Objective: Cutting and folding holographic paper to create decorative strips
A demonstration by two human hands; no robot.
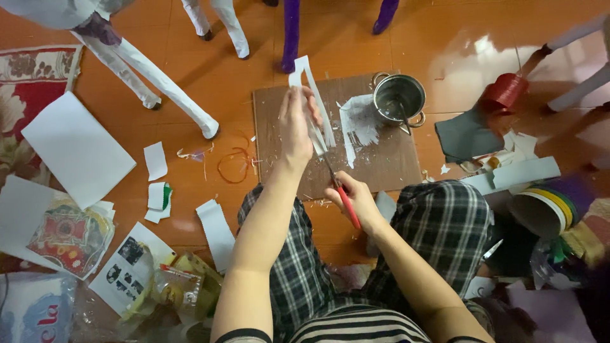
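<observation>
My left hand (296,126) is raised over the brown cardboard sheet (394,166) and pinches a white paper strip (309,87) that is split into two long prongs. My right hand (356,200) grips red-handled scissors (340,190), whose blades point up into the lower part of that strip. Both hands work above my knees in checked trousers. A smear of white paste and paper (357,124) lies on the cardboard just right of the strip.
A small steel pot (399,96) with a tool in it stands on the cardboard's far right corner. Paper scraps (155,160), a white sheet (76,149), printed pictures (67,232), rubber bands (234,165), tape rolls (543,209) and a red roll (505,92) litter the floor. Paper-wrapped legs (159,79) stand beyond.
</observation>
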